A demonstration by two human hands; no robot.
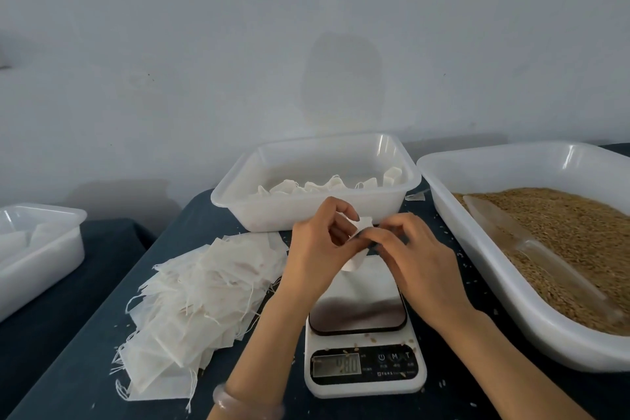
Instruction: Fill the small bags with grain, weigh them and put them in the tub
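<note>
Small bag [355, 257] mostly covered by left hand [315, 249] and right hand [414, 257]; contents not visible. Scale [364, 382] display digits too blurred to read. Grain tub [494, 160] cut by right edge, side tub [51, 259] by left edge.

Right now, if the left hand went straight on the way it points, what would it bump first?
Probably the near wall of the white tub just beyond it. The left hand, pinching a small bag, may be higher than the rim and pass over; depth is unclear.

Heaped flat white mesh bags [204, 286] and a big white grain-filled tray [467, 242] flank the open path to the white plastic tub [272, 211].
</note>
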